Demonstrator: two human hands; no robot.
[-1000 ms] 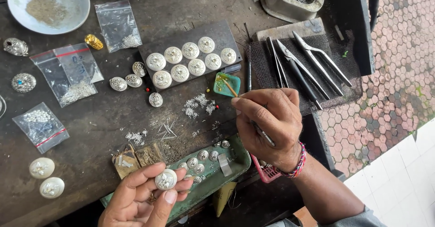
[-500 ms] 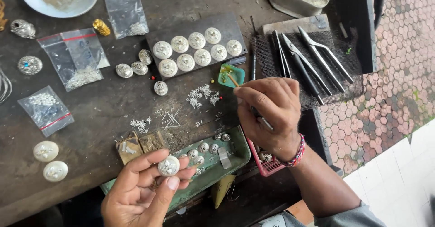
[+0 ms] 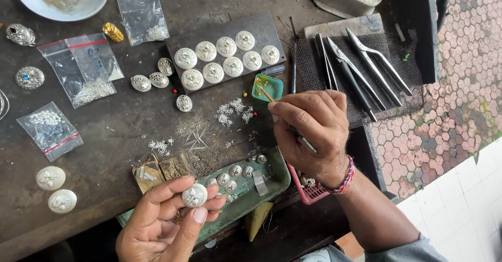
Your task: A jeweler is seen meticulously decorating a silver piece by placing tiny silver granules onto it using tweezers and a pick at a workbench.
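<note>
Pinching a white disc (image 3: 194, 195) near the green tray (image 3: 280, 174), the left hand (image 3: 162, 220) grips lightly; the right hand (image 3: 314, 131) holds a stick (image 3: 265, 91) dipped in the far pot (image 3: 267, 87). Loose pinch could drop it.

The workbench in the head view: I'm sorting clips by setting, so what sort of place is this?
Most likely a jeweller's or silversmith's bench. The left hand holds a round silver ornament, more sit in rows on a dark block, and pliers lie on mesh. The right hand holds a thin tool.
</note>
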